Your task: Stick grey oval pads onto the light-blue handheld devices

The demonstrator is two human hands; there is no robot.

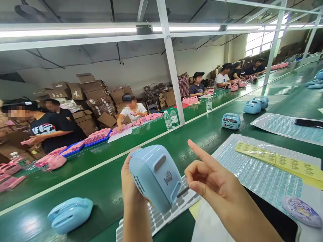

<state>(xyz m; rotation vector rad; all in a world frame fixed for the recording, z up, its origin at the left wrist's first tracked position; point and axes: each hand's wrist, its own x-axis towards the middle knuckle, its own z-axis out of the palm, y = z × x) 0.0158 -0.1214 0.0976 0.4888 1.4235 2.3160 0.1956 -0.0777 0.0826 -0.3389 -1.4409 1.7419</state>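
Far left: pink cases [57, 160] are heaped on the far side of the green table [106, 181]; co-workers are seated behind them.
Near left: a second blue case [69, 212] is lying on its side on the table, well apart from both hands.
Left hand [131, 188]: closed around the blue case [155, 176], which is held up above the table, tilted, with its printed face turned toward the camera.
Grey sticker sheet [161, 218]: seen under the held case, partly covered by it and by the left forearm.
Right hand [210, 178]: nothing is held; the index finger is stretched out and the other fingers are curled in, just beside the held case but not touching it.
Right side: a clear sheet of small blue stickers [254, 174] and a yellow label strip [277, 161] are laid on the table; a round patterned pad [301, 211] sits near the edge.
Risk: the case is gripped by one hand only and from behind, so a slip is judged possible; it would be dropped onto the sticker sheet.
Risk: a label could be set crooked, judged from the tilt of the case.
Hidden: the left fingertips are behind the case; whether anything clings to the right fingertip cannot be told.
Cut off: both forearms and the round pad are cut by the frame edge.
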